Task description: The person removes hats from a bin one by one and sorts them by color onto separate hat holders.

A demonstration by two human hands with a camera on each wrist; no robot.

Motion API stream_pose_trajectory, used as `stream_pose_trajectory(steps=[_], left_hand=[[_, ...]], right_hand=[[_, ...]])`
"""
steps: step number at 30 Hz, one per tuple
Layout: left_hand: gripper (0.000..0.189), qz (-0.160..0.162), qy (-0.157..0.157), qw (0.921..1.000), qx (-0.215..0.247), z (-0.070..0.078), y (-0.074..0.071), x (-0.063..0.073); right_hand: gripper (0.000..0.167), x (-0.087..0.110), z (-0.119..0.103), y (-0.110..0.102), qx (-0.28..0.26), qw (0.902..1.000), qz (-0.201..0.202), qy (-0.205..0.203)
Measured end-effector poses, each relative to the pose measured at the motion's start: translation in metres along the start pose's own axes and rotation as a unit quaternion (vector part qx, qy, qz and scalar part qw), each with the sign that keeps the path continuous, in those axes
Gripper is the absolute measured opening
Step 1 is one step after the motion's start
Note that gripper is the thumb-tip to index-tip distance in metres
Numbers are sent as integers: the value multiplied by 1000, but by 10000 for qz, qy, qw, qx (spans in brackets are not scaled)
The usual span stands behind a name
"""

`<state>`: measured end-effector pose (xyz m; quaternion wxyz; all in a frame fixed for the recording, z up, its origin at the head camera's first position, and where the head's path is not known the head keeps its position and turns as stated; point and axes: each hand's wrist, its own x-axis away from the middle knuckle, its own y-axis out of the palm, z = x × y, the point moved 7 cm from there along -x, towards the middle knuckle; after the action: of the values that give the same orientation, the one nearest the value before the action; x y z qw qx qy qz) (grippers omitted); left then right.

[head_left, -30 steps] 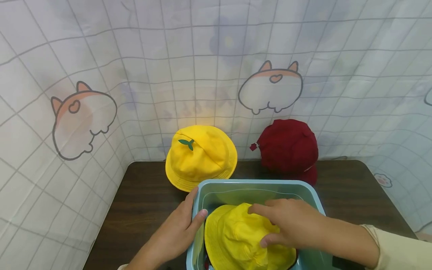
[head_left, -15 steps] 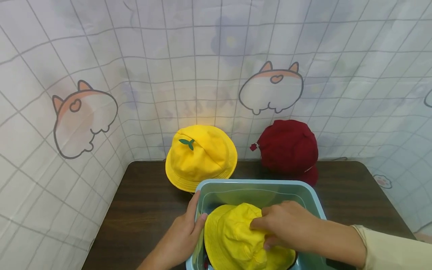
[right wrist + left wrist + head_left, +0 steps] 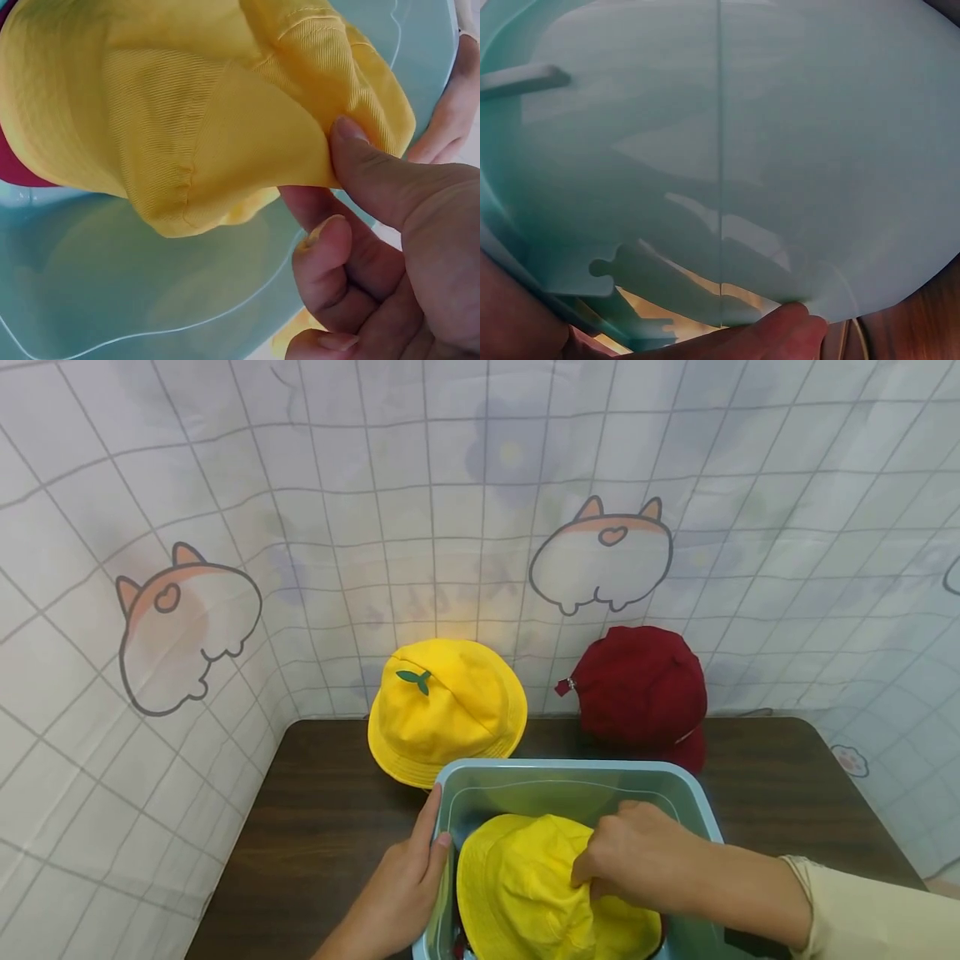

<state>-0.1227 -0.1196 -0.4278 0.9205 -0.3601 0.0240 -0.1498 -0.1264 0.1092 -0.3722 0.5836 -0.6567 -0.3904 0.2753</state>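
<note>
A yellow bucket hat (image 3: 536,881) lies inside a light blue plastic bin (image 3: 570,766). My right hand (image 3: 637,860) pinches the fabric of its crown. In the right wrist view the thumb (image 3: 367,161) presses on the cloth from one side, with the index finger behind it and the other fingers curled free. My left hand (image 3: 401,881) grips the bin's left wall, thumb over the rim and fingers along the outside. The left wrist view looks at the bin's smooth outer wall (image 3: 817,150), with fingertips at its lower edge.
A second yellow bucket hat (image 3: 442,710) with a green sprout stands behind the bin on the dark wooden table (image 3: 300,843). A dark red cap (image 3: 641,689) sits at the back right. Something dark red (image 3: 19,165) shows beneath the held hat. A grid-patterned curtain (image 3: 420,510) closes off the back.
My right hand has come down onto the yellow hat in the bin and pinched its crown, drawing the cloth up slightly. The left hand stays at the bin's rim.
</note>
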Motion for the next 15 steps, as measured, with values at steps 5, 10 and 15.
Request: stream_pose_trajectory(steps=[5,10,15], left_hand=[[60,-42,-127,9999,68,-3,1,-1],[60,-28,-157,9999,51,-3,1,-1],[60,35,-72,10000,30,0,0,0]], right_hand=[[19,0,-1,-3,73,9999,87,-40],[17,2,-4,-10,208,9986,461,-162],[14,6,-6,-25,436,9937,954,-386]])
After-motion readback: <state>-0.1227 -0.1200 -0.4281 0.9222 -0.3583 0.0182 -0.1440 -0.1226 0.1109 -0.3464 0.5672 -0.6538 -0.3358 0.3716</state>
